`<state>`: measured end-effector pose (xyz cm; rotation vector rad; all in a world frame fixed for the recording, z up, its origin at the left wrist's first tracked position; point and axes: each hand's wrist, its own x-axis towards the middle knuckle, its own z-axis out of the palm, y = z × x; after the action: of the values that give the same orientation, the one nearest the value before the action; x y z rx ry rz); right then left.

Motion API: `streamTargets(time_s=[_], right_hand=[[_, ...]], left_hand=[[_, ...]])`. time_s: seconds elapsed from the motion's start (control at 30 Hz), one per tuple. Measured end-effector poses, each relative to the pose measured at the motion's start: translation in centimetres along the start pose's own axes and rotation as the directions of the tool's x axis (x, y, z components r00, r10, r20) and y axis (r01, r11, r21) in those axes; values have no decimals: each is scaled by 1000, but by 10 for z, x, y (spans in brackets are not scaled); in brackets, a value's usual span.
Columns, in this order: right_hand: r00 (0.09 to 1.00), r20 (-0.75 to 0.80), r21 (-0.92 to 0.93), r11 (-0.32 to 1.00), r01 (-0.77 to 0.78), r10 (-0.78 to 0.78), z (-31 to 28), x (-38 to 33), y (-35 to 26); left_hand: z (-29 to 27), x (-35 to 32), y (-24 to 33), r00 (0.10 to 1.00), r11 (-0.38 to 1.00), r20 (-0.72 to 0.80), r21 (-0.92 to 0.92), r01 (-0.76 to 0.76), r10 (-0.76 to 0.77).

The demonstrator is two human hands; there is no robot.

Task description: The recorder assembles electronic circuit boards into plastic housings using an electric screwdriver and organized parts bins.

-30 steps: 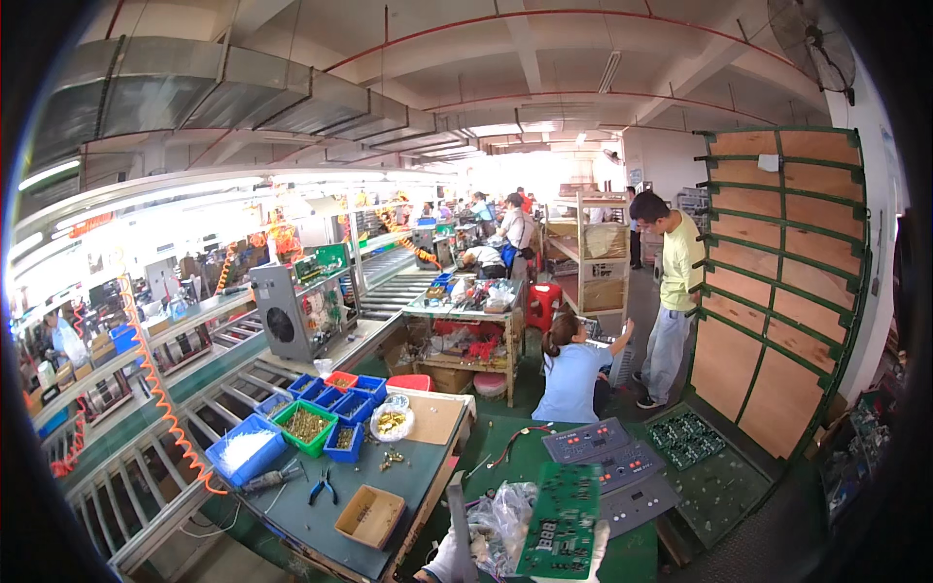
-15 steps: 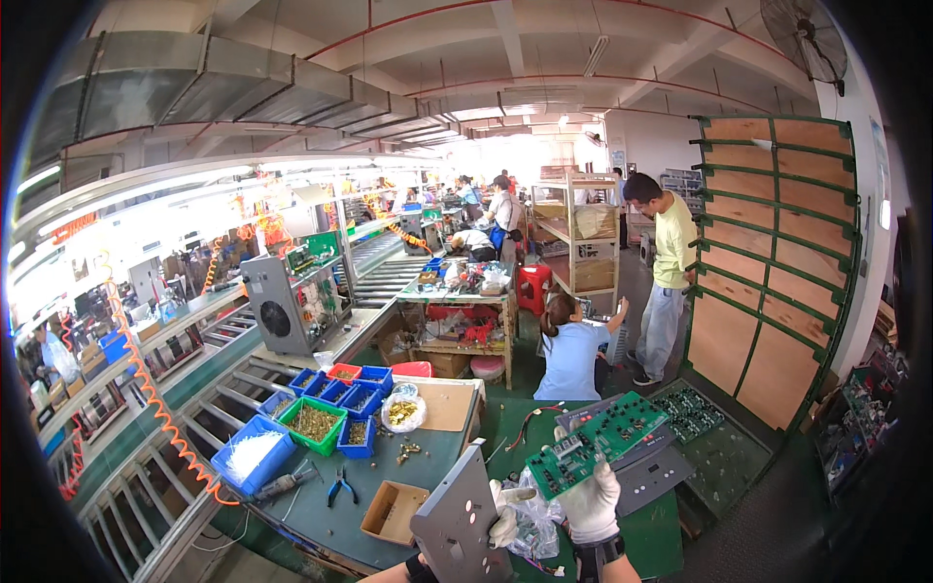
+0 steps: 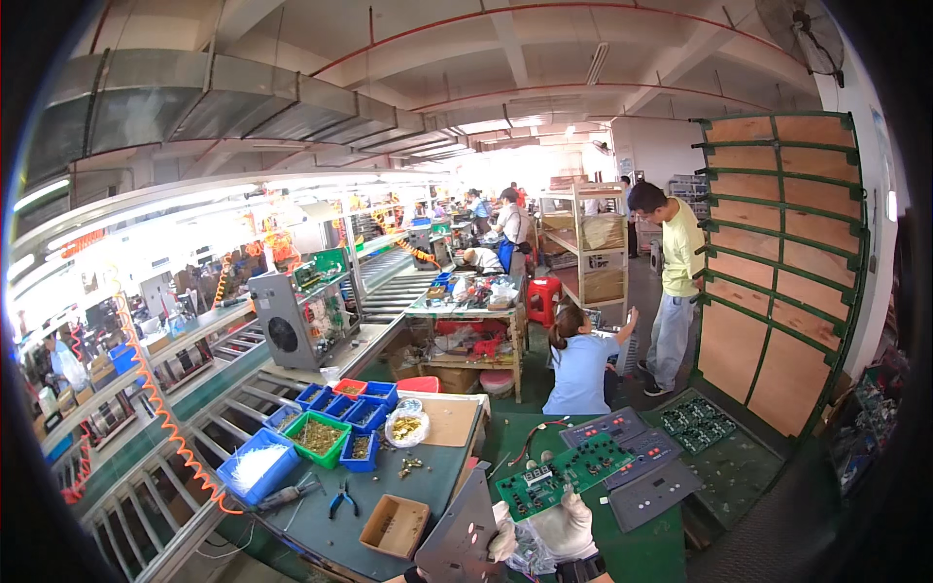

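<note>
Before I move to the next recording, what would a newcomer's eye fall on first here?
Probably the green circuit board low and right of centre, held in the white-gloved right grip, with a grey panel in the left grip beside it. Next, perhaps the green bin among blue bins on the workbench at left, and the tall green-framed wooden board at far right.

- Electronics assembly workshop
- Roller conveyor (image 3: 387, 303) along the bench's (image 3: 442, 452) left edge
- Parts bins (image 3: 360, 465) near the bench's far left corner
- Printed circuit board (image 3: 595, 461)
- Coiled orange hoses (image 3: 148, 392)
- Sheet-metal ceiling duct (image 3: 243, 97)
</note>
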<state>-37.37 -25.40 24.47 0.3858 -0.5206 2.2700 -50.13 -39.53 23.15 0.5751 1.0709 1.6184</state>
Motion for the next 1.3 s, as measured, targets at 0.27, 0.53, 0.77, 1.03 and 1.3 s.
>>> streamTargets(time_s=[0.27,0.53,0.77,1.03,1.3], right_hand=[[994,-36,-166,982,92,-99,0,-12,-13],[992,-13,-78,989,125,-126,12,-12,-27],[981,-105,-53,986,156,-161,17,-22,-32],[998,-56,4,1000,-1,1,13,-38,-29],[968,-9,119,961,-248,251,12,-70,-33]], left_hand=[[18,9,-3,999,995,10,93,-34,33],[34,20,8,997,987,47,144,-70,64],[68,-11,31,997,998,-62,-23,51,-53],[43,-8,24,998,1000,-65,10,5,-4],[43,-15,31,988,998,-150,-59,19,-28]])
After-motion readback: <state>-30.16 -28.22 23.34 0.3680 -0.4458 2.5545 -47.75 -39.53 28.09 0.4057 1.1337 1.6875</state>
